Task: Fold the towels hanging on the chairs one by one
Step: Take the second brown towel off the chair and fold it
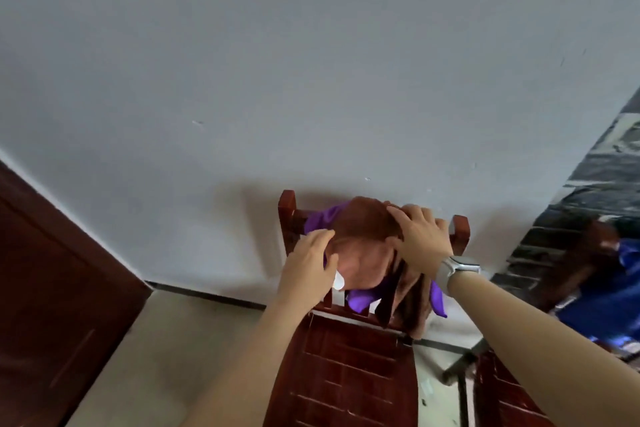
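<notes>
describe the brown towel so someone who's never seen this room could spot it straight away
Find the dark red wooden chair standing against the pale wall. Draped over the top of its backrest is the brown towel, with the left hand and the right hand on it. It lies on top of a purple towel, which peeks out beneath and beside it.

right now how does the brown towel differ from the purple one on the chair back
The brown towel lies on top, bunched over the chair back; the purple towel sits beneath it, only its edges showing. Both the left hand and the right hand rest on the brown one; whether either touches the purple one is unclear. Both towels hang over the same wooden chair back.
</notes>
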